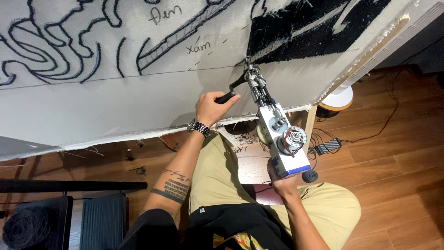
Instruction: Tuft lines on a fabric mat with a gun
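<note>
A white tufting gun (pixel 282 134) with an exposed motor points its needle tip (pixel 249 62) into a stretched white cloth (pixel 92 106). My left hand (pixel 212 107), wearing a metal wristwatch, is closed around the gun's black front handle (pixel 227 97). My right hand (pixel 283 181) grips the rear handle under the gun's blue-edged base. The cloth carries dark drawn outlines, and a patch of black tufted yarn (pixel 314 28) lies just above and right of the needle.
The cloth is fixed on a wooden frame (pixel 370 55) whose edge runs up to the right. A white round base (pixel 338 98), a black power adapter (pixel 327 146) and cables lie on the wooden floor. Dark yarn (pixel 23 229) sits in a black holder at lower left.
</note>
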